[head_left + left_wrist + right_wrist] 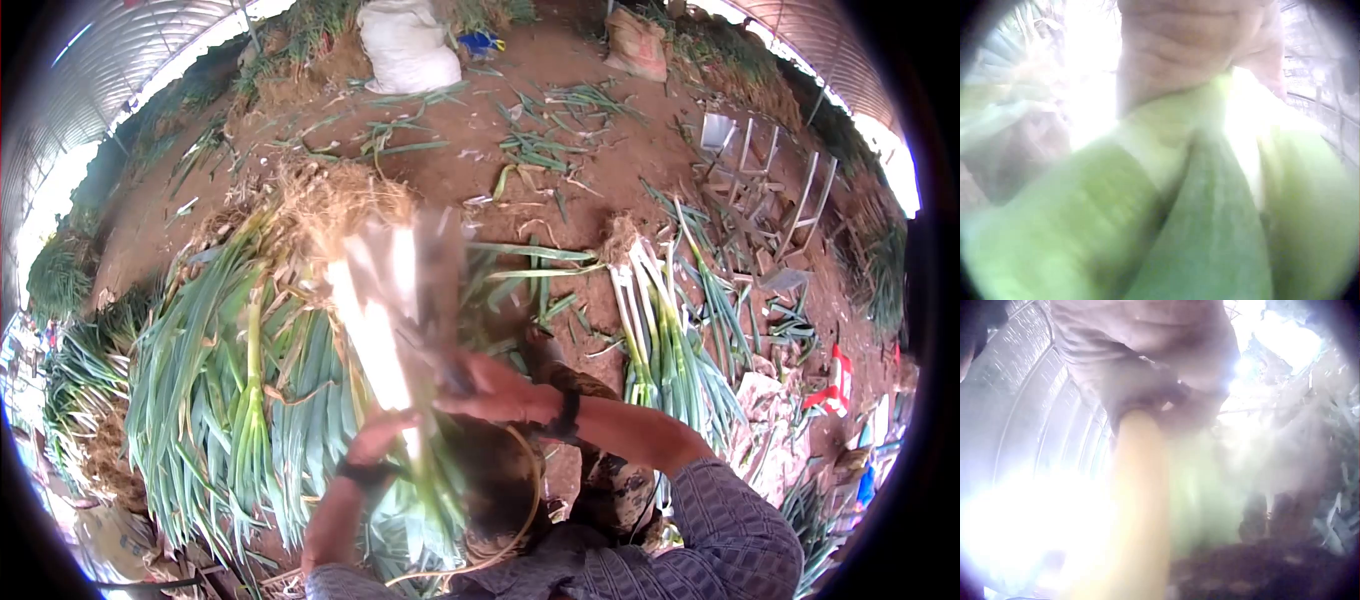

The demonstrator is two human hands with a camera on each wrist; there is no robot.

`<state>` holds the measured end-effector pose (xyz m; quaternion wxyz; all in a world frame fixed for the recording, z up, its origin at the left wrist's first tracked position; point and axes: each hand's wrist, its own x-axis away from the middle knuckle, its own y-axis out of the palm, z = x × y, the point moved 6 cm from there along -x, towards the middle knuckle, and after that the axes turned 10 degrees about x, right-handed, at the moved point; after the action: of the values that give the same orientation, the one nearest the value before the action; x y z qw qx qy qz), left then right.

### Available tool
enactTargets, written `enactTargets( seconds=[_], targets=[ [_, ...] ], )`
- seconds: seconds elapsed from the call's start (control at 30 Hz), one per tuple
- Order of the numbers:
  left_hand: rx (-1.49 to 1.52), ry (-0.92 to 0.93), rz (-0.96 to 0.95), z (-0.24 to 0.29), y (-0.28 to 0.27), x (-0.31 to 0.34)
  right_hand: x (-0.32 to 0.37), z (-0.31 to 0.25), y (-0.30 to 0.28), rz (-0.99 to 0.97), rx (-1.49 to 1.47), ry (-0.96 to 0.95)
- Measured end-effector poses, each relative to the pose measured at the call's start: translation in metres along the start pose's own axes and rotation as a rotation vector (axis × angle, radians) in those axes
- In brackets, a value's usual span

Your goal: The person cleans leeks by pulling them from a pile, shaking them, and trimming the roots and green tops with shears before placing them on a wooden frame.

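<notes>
My left hand [380, 435] grips a bunch of long green onions [385, 350], its white stalks pointing away and its green leaves running back toward my body. In the left wrist view the fingers [1191, 47] wrap the pale part where the thick leaves [1210, 231] fan out. Just right of the stalks, my right hand [495, 390] holds a dark tool [455, 375], much blurred by motion, so I cannot tell its kind. From under the curled right fingers [1147, 337], a blurred yellowish strip [1141, 506] runs down in the right wrist view.
A large heap of green onions [220, 370] with tangled roots lies to the left. A smaller pile of onions [660, 320] rests on the soil at right. Farther off are a white sack [408, 45], a brown sack [637, 45], and overturned stools [770, 180]. Cut leaves litter the ground.
</notes>
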<state>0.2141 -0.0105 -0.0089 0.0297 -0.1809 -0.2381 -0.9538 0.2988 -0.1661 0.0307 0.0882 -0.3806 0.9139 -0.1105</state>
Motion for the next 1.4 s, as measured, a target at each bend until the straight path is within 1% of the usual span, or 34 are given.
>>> enactTargets(
  seconds=[0.03,0.1,0.17,0.27,0.3,0.33,0.4,0.47,0.53,0.6,0.63,0.67,0.7,0.73,0.8,0.83,0.9,0.93,1.0,1.03,1.1,1.13,1.17,1.2,1.27,1.3,1.33,1.37,1.4],
  targets=[
    [-0.008,0.039,0.004,-0.002,0.005,0.003,0.005,0.018,0.005,0.058,0.053,-0.105],
    [-0.022,0.005,0.031,-0.010,0.013,0.011,0.029,0.007,-0.001,0.146,0.199,-0.173],
    [-0.016,-0.010,0.048,-0.023,0.020,0.023,0.067,-0.004,-0.013,0.181,0.371,-0.095],
    [-0.114,0.037,0.062,-0.024,0.031,0.038,0.124,-0.019,-0.033,0.393,0.344,-0.193],
    [-0.119,0.052,0.065,-0.025,0.035,0.037,0.142,-0.021,-0.041,0.413,0.441,-0.095],
    [-0.125,0.063,0.066,-0.025,0.040,0.035,0.156,-0.028,-0.047,0.396,0.499,-0.101],
    [-0.179,0.147,0.037,-0.017,0.057,0.038,0.181,-0.040,-0.056,0.353,0.619,-0.115],
    [-0.279,0.290,-0.031,-0.001,0.087,0.037,0.199,-0.045,-0.066,0.340,0.593,-0.116],
    [0.009,0.347,-0.074,-0.009,0.086,0.018,0.212,-0.061,-0.066,0.302,0.624,-0.136],
    [-0.098,0.494,-0.159,-0.005,0.095,0.010,0.226,-0.090,-0.057,0.237,0.705,-0.171],
    [-0.051,0.465,-0.057,-0.005,0.098,0.006,0.227,-0.094,-0.057,0.235,0.763,-0.170],
    [0.049,0.523,-0.126,-0.010,0.092,-0.009,0.226,-0.095,-0.058,0.256,0.805,-0.146],
    [0.283,0.452,-0.175,-0.010,0.100,-0.015,0.225,-0.094,-0.061,0.281,0.847,-0.122],
    [0.267,0.454,-0.170,-0.009,0.105,-0.015,0.223,-0.093,-0.063,0.307,0.889,-0.096],
    [-0.052,0.529,-0.095,-0.007,0.117,-0.007,0.220,-0.089,-0.057,0.165,0.940,-0.099],
    [-0.083,0.528,-0.084,-0.007,0.122,-0.003,0.219,-0.087,-0.052,0.098,0.959,-0.095],
    [0.094,0.471,-0.129,-0.005,0.131,-0.005,0.218,-0.092,-0.064,0.208,0.947,-0.059],
    [-0.138,0.573,-0.015,-0.007,0.125,-0.011,0.220,-0.093,-0.071,0.259,0.944,-0.036],
    [0.018,0.599,-0.009,-0.014,0.119,-0.021,0.224,-0.088,-0.067,0.137,0.953,-0.037],
    [0.399,0.512,-0.122,-0.018,0.116,-0.029,0.224,-0.086,-0.065,0.086,0.952,-0.036],
    [0.699,0.432,-0.216,-0.022,0.115,-0.041,0.232,-0.092,-0.068,0.154,0.909,-0.117],
    [0.622,0.445,-0.206,-0.020,0.113,-0.045,0.246,-0.092,-0.072,0.206,0.883,-0.122],
    [0.513,0.457,-0.212,-0.014,0.116,-0.046,0.255,-0.094,-0.074,0.213,0.851,-0.077],
    [0.373,0.506,-0.229,-0.002,0.123,-0.044,0.268,-0.089,-0.069,0.224,0.782,-0.050],
    [0.011,0.701,-0.219,0.031,0.138,-0.038,0.284,-0.087,-0.067,0.237,0.661,-0.041],
    [-0.165,0.814,-0.133,0.052,0.149,-0.033,0.294,-0.096,-0.065,0.223,0.593,-0.028],
    [-0.338,0.914,0.020,0.075,0.162,-0.029,0.303,-0.098,-0.065,0.238,0.570,-0.064],
    [-0.520,0.975,0.279,0.102,0.181,-0.024,0.311,-0.099,-0.064,0.249,0.543,-0.101],
    [-0.688,0.981,0.555,0.129,0.201,-0.018,0.317,-0.100,-0.064,0.255,0.513,-0.140]
  ],
)
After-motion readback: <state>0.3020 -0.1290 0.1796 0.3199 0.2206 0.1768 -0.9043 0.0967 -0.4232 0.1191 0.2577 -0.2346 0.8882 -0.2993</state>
